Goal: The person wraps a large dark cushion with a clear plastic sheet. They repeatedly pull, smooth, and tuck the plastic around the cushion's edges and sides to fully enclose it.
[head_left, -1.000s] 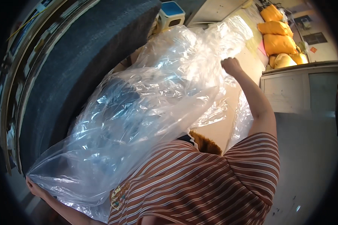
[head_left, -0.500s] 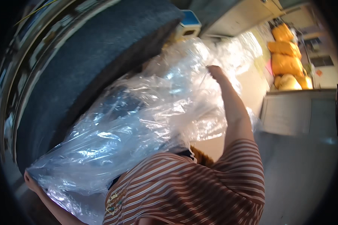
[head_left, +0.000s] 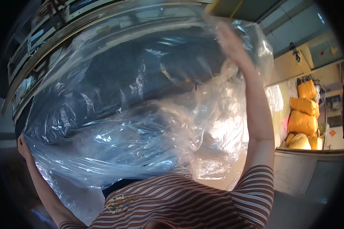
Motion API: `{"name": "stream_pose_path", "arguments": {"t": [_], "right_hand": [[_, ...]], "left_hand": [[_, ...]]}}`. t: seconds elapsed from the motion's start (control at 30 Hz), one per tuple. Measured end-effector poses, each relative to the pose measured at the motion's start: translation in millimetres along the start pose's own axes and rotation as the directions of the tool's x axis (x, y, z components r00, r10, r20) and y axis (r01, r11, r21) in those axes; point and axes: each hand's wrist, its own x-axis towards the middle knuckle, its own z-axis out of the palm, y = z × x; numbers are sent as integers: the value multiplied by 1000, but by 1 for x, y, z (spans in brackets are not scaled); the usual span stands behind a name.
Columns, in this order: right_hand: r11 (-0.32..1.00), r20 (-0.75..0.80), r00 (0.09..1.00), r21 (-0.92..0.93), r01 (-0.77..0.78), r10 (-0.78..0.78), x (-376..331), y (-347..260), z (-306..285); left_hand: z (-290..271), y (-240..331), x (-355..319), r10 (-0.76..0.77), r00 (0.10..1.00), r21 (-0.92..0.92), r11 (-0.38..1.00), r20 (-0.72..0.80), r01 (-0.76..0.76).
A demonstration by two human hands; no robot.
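A large clear plastic sheet is stretched across in front of me, creased and shiny. At the far left, my left hand is closed on its edge. My right hand is raised at the upper right and smeared by motion. The sheet rises to it and spreads around it, so it appears closed on the plastic, though its fingers are not sharp. Through the film shows a long, dark blue-grey object with a soft-looking surface, lying beyond the sheet.
Behind the dark object runs a frame with long rails. On the right, several orange-yellow bundles are stacked above a pale cabinet or counter. A grey panel stands at the top.
My right hand has swung up and away, lifting the sheet so it now spreads over the dark object. My left hand has moved slightly up, still gripping the edge. The view has shifted.
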Motion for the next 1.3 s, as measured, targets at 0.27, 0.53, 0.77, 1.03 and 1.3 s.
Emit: {"name": "stream_pose_path", "arguments": {"t": [0.27,0.53,0.77,1.03,1.3], "right_hand": [[986,48,993,-136,-100,107,-1,25,87],[832,-173,982,-554,-35,-74,31,11,84],[996,43,998,-73,49,-46,-6,-4,96],[845,80,975,-488,220,-208,59,-181,68],[666,119,714,490,563,-690,-113,-503,138]], "left_hand": [[-42,-66,51,-32,977,-20,999,209,37],[-15,-22,14,-178,979,-194,968,-96,157],[0,92,-6,-206,963,-505,858,-175,92],[12,106,-9,-94,981,-669,741,-170,-45],[16,108,-7,-183,970,-660,751,-162,31]]}}
